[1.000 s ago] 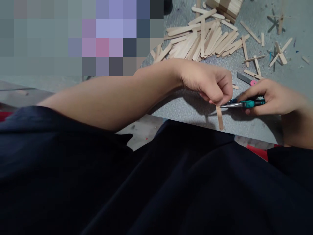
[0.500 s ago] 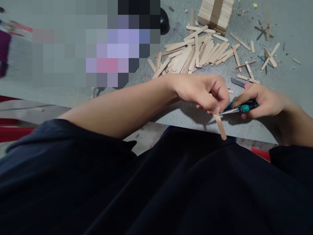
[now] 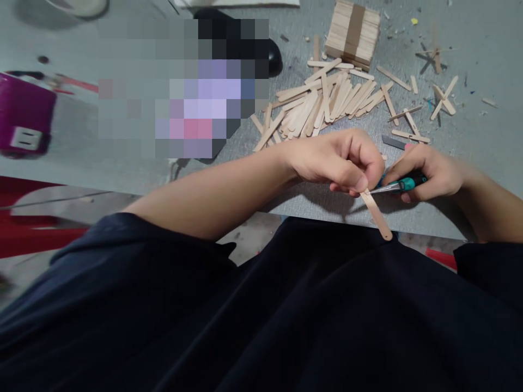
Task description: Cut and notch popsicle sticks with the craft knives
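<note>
My left hand (image 3: 343, 160) is closed, thumb and finger pinching a wooden craft stick (image 3: 378, 216). The stick slants down to the right past the table's front edge, with a small dark hole near its lower end. In my right hand (image 3: 435, 171) is a pair of pliers (image 3: 402, 185) with teal and black handles. Their pointed metal jaws reach the stick's edge just below my left thumb; I cannot tell whether they grip it. Beyond my right hand lies a grey blade with a pink handle (image 3: 394, 142), partly hidden by the fingers.
A heap of loose craft sticks (image 3: 310, 106) spreads beyond my left hand. Behind it stands a banded bundle of sticks (image 3: 352, 32). Crossed-stick pieces (image 3: 444, 99) sit at the right. A purple box (image 3: 26, 114) is at the far left, near a pixelated area.
The view has shifted, bringing more of the purple box into sight at the left. The held stick's lower end has swung a little to the right. Both hands keep their holds.
</note>
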Demonstrator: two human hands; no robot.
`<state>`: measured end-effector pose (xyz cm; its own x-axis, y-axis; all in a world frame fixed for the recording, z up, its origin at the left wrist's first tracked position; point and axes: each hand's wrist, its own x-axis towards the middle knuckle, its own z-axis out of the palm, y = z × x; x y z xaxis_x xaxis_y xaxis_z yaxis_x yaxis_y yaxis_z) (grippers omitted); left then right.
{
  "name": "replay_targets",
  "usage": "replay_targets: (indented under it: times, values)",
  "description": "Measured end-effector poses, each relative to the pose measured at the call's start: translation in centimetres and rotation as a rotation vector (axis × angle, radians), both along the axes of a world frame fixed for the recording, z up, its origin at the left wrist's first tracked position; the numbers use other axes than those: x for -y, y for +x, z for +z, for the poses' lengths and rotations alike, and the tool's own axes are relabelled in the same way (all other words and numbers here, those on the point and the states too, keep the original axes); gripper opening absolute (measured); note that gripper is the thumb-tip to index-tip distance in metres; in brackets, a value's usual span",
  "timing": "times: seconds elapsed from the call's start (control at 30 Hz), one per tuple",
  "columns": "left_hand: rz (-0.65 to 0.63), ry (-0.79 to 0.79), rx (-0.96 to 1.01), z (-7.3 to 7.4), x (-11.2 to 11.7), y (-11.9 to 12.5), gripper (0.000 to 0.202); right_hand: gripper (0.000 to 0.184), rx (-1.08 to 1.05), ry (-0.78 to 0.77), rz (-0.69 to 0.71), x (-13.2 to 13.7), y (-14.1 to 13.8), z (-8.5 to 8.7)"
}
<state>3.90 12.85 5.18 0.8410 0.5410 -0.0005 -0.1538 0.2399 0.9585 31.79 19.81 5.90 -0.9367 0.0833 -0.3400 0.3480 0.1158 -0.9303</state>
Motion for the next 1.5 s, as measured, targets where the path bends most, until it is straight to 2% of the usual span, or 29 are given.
replay_targets:
  times: [0.2,0.5,0.67,0.87,1.13,1.33,1.5]
  values:
    - [0.007,-0.073,0.087,0.2,0.4,0.3,0.052,0.027,-0.092,-0.045,-0.016,0.6,0.0,-0.6]
    - [-0.027,-0.183,0.181,-0.2,0.9,0.6,0.049,0.027,-0.217,-0.190,-0.070,2.4,-0.6,-1.6]
    - [-0.045,-0.218,0.216,-0.3,1.0,0.7,0.050,0.017,-0.279,-0.237,-0.090,3.3,-1.1,-2.0]
    - [-0.015,-0.126,0.142,-0.3,0.8,0.5,0.060,0.017,-0.237,-0.267,-0.102,3.5,-1.5,-1.6]
    - [0.035,0.024,0.034,-0.3,-0.9,-0.7,0.061,0.029,-0.133,-0.439,-0.114,2.9,-1.1,-1.2]
    - [0.027,0.098,-0.131,0.5,-2.2,-2.4,0.043,0.010,0.033,-0.351,-0.106,2.5,-1.3,0.1]
    - [0.014,0.102,-0.214,0.6,-2.6,-2.9,0.036,0.010,0.219,-0.200,-0.183,2.2,-1.0,1.2]
